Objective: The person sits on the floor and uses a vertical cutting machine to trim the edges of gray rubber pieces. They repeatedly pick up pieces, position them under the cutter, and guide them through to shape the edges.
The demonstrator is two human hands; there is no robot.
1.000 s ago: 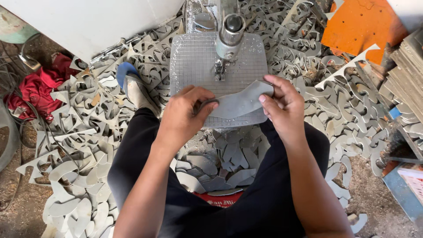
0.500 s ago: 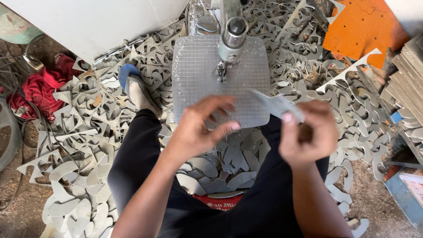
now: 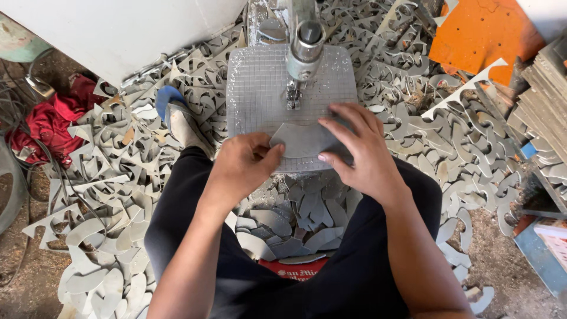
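A seated person bends over a small grey gridded surface (image 3: 260, 88) beneath the metal head of a machine (image 3: 305, 44); both hands rest on a curved grey piece (image 3: 301, 140) lying flat at the near edge of that surface, just below the machine's needle foot (image 3: 293, 97). The left hand (image 3: 242, 168) has its fingers curled, thumb tip pressing the piece's left end; the right hand (image 3: 360, 150) lies mostly open, fingers spread flat over the piece's right half, pinning it down rather than gripping it. Below the surface, between the person's knees in dark trousers (image 3: 177, 212), a heap of similar cut grey shapes (image 3: 295, 227) sits on the floor; grey offcuts with shapes punched out (image 3: 106, 189) litter the ground on every side. A foot in a blue-and-grey sandal (image 3: 177, 118) stands just left of the surface; a red cloth (image 3: 44, 121) lies at far left; an orange board (image 3: 481, 35) leans at upper right beside stacked sheets (image 3: 546, 94).
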